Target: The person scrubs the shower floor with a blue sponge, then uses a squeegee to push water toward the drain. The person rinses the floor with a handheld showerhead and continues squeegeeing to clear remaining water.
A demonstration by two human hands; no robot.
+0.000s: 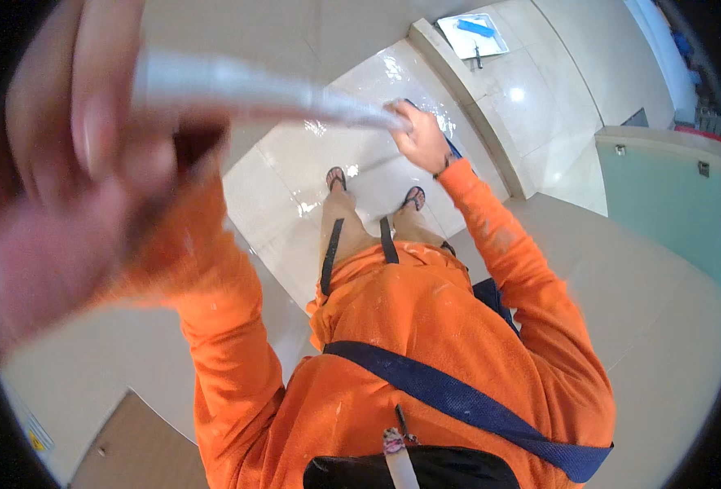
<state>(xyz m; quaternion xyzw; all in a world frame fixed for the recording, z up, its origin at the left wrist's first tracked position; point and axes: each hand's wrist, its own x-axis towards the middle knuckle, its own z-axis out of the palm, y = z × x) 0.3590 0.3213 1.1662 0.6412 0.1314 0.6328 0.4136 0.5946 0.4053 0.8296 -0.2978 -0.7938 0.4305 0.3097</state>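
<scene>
A pale grey pole runs across the upper part of the head view, close to the camera at its left end. My left hand, large and smeared by motion, has its fingers wrapped round that near end. Farther along, at the right end of the pole, my right hand is closed in a grip. A dark band circles the right wrist. Just past this hand some dark blue thing shows in part, and its kind cannot be made out. Whatever is fixed to either end of the pole is hidden.
A white tray with a blue roller lies beyond a raised tiled kerb. My sandalled feet stand on shiny, wet-looking tiles. To the right is a greenish glass panel; a brown door is lower left.
</scene>
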